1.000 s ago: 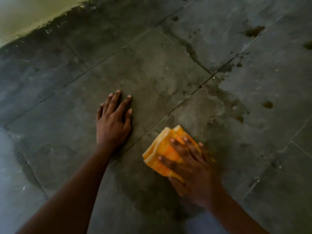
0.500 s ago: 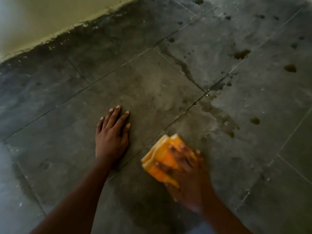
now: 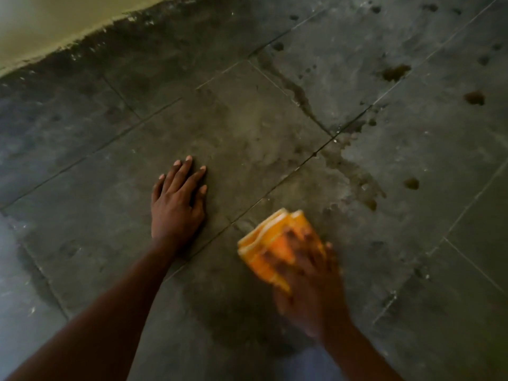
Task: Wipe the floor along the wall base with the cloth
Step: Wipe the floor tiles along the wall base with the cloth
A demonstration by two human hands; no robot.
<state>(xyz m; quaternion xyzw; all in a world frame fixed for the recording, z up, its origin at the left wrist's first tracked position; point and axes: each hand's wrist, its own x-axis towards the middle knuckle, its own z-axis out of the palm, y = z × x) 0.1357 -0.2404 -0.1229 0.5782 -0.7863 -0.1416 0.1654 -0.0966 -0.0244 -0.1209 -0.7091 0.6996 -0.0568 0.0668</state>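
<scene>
A folded orange cloth [image 3: 270, 240] lies on the grey tiled floor [image 3: 247, 133], right of centre. My right hand [image 3: 308, 281] presses flat on top of it with straight fingers spread over the fabric; the hand is motion-blurred. My left hand [image 3: 177, 204] rests palm down on a tile to the left of the cloth, fingers straight and pointing toward the wall. The pale wall [image 3: 55, 20] meets the floor along a dark, stained base line [image 3: 90, 45] at the upper left, well beyond both hands.
Dark wet stains [image 3: 395, 72] and small spots dot the tiles at the upper right. A damp streak [image 3: 354, 171] runs along the grout line just beyond the cloth. A lighter wet patch [image 3: 16, 298] lies at the lower left.
My right hand has slid the cloth slightly toward me and to the right. The camera has tilted, showing more wall. My left hand stays planted on the tile.
</scene>
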